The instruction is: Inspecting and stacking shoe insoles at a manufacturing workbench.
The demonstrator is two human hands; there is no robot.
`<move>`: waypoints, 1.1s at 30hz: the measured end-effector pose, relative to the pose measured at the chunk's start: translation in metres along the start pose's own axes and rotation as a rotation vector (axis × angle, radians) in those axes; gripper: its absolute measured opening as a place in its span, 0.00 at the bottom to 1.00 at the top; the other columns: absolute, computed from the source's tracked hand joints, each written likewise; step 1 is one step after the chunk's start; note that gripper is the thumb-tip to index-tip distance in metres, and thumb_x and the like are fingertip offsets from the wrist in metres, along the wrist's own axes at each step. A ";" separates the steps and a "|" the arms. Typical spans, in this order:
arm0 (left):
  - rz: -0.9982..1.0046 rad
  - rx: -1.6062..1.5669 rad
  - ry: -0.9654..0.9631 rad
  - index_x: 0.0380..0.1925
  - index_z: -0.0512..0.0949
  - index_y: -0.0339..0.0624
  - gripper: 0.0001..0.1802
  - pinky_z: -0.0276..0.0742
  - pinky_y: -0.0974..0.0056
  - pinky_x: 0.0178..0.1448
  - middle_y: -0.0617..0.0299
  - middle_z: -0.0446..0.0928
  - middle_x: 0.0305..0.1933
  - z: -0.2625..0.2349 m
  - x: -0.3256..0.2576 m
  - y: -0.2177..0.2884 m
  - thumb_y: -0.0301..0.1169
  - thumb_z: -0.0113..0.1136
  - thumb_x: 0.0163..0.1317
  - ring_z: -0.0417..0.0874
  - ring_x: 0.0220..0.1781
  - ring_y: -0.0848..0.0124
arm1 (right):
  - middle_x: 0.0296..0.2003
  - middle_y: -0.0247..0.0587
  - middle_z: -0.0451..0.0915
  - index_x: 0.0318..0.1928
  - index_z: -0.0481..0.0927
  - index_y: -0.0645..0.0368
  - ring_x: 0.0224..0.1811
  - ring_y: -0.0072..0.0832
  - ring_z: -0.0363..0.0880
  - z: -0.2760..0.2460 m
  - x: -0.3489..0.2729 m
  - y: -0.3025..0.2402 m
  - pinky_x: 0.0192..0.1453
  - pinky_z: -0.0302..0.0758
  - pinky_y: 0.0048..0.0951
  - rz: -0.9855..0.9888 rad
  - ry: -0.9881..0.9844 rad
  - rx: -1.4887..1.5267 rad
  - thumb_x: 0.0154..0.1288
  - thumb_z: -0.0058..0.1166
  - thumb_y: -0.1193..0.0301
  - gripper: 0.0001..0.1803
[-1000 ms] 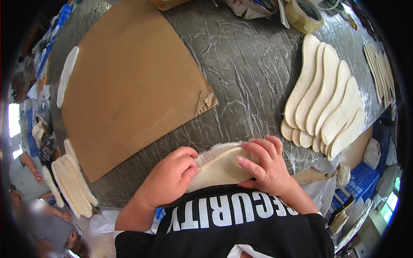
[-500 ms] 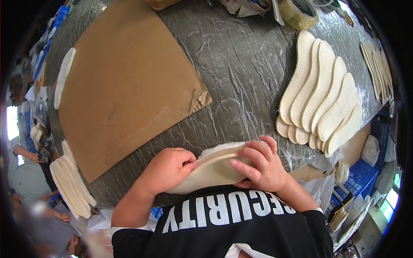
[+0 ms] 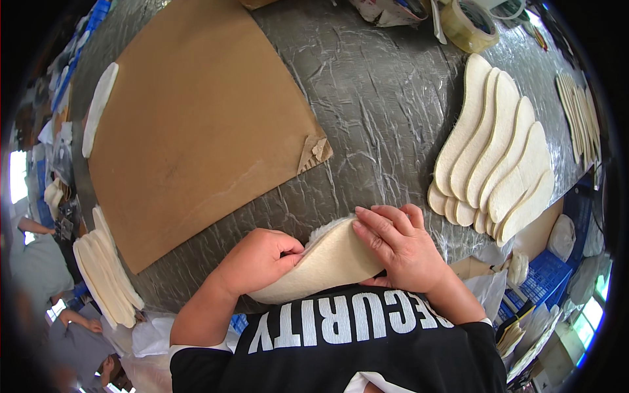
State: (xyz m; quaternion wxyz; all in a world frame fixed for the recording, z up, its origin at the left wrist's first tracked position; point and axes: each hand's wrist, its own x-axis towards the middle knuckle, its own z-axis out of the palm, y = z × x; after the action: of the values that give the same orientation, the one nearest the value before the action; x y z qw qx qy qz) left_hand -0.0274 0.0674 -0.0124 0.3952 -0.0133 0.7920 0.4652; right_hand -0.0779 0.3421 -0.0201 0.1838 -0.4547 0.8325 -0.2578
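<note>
Between my hands, close to my chest at the table's near edge, is a cream insole (image 3: 321, 265) with white fleece showing along its far edge. It is tilted, its smooth side toward me. My left hand (image 3: 265, 259) pinches the left part of its upper edge between thumb and fingers. My right hand (image 3: 400, 245) grips the right end, fingers laid over the top edge and thumb partly hidden below. Whether one or two layers are held, I cannot tell. To the right, a fanned-out row of cream insoles (image 3: 485, 150) lies overlapping on the table.
A large brown cardboard sheet (image 3: 203, 131) with a torn corner covers the left of the table (image 3: 367, 98). More insoles (image 3: 105, 268) are stacked at the left edge, others (image 3: 578, 114) at far right. Tape rolls (image 3: 468, 26) stand at the back. Other people (image 3: 39, 262) are at lower left.
My right hand's fingers have come down over the insole's top edge and lie closer together. The insole's near face has turned more into view. The whole view has shifted slightly.
</note>
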 end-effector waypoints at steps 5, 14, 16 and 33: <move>0.011 -0.043 -0.001 0.35 0.82 0.35 0.09 0.77 0.62 0.40 0.50 0.82 0.31 -0.001 -0.001 -0.003 0.29 0.60 0.58 0.83 0.32 0.60 | 0.63 0.43 0.66 0.62 0.70 0.62 0.63 0.37 0.64 -0.006 0.006 -0.004 0.63 0.58 0.46 0.038 -0.103 -0.038 0.34 0.68 0.49 0.52; 0.009 -0.151 0.024 0.38 0.82 0.36 0.09 0.76 0.65 0.38 0.51 0.83 0.31 -0.001 -0.002 -0.008 0.29 0.60 0.60 0.83 0.30 0.66 | 0.65 0.43 0.64 0.63 0.69 0.61 0.65 0.37 0.63 -0.010 0.010 -0.011 0.65 0.56 0.47 0.094 -0.160 -0.110 0.33 0.69 0.49 0.53; 0.013 -0.128 0.030 0.38 0.82 0.36 0.10 0.76 0.65 0.38 0.51 0.83 0.31 0.000 -0.001 -0.008 0.30 0.60 0.60 0.83 0.30 0.66 | 0.66 0.44 0.63 0.63 0.69 0.60 0.67 0.37 0.61 -0.016 0.013 -0.017 0.67 0.54 0.49 0.069 -0.148 -0.126 0.33 0.69 0.49 0.53; 0.324 -0.236 0.366 0.39 0.83 0.38 0.13 0.71 0.72 0.35 0.62 0.80 0.34 -0.012 -0.041 -0.037 0.36 0.63 0.62 0.75 0.31 0.78 | 0.52 0.46 0.72 0.59 0.70 0.59 0.59 0.44 0.69 0.026 0.030 -0.028 0.70 0.56 0.60 -0.305 0.091 0.000 0.35 0.66 0.63 0.43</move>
State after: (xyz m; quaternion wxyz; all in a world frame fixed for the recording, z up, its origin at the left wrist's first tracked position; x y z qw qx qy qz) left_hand 0.0077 0.0239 -0.0100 0.1616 -0.0162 0.7823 0.6013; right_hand -0.0613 0.2968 -0.0260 0.1046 -0.5634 0.7613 -0.3033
